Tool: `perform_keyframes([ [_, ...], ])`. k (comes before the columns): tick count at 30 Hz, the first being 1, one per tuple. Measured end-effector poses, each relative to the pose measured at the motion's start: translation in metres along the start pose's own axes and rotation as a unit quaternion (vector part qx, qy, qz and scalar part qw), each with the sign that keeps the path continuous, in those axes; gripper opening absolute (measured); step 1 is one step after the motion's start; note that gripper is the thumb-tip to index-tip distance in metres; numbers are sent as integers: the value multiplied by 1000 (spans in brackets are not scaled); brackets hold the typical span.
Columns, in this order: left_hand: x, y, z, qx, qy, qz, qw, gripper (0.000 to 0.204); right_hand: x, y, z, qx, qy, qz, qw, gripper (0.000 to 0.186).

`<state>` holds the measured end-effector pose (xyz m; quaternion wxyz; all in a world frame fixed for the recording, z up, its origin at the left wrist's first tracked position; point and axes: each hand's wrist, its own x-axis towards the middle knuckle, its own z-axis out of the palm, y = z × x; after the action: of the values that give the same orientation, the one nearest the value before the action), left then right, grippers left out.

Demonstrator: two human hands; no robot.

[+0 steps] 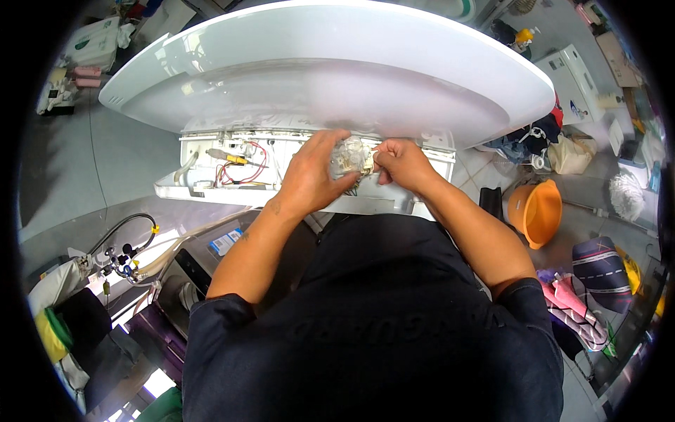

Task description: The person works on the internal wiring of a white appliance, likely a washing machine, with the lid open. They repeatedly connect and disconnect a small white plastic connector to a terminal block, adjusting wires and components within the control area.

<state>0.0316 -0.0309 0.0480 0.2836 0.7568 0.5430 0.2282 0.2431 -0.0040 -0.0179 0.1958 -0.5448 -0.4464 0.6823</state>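
My left hand (pixel 309 169) grips what looks like a translucent part (pixel 350 156), my right hand (pixel 406 165) pinching its edge; I'd brace it and work gently.

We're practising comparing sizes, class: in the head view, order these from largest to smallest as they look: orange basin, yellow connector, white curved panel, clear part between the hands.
1. White curved panel
2. Orange basin
3. Clear part
4. Yellow connector

This ranks apparent size only; distance from the camera may mislead.

Pale floor tiles (pixel 480 169) spread at right, while bright light (pixel 160 382) glares lower left.
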Motion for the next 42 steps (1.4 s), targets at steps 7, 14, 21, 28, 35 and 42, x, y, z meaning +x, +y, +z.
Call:
perform_keyframes([
  [7, -1, -1, 7, -10, -5, 21, 1000, 61, 1, 1, 0, -2, -1, -3, 1000, 16],
  [14, 0, -1, 9, -8, 2, 43, 999, 60, 0, 0, 0, -10, 1, -2, 1000, 16],
  [21, 0, -4, 10, -6, 11, 53, 999, 62, 0, -2, 0, -20, 3, 2, 1000, 16],
  [28, -2, -7, 8, -21, 15, 5, 1000, 69, 1, -2, -1, -29, 1, 6, 1000, 17],
  [35, -7, -16, 14, -4, 68, 17, 998, 73, 6, 9, -6, -29, -9, -9, 999, 17],
  [42, -9, -13, 9, -50, 68, 25, 996, 73, 4, 8, -7, 16, -15, 9, 1000, 14],
])
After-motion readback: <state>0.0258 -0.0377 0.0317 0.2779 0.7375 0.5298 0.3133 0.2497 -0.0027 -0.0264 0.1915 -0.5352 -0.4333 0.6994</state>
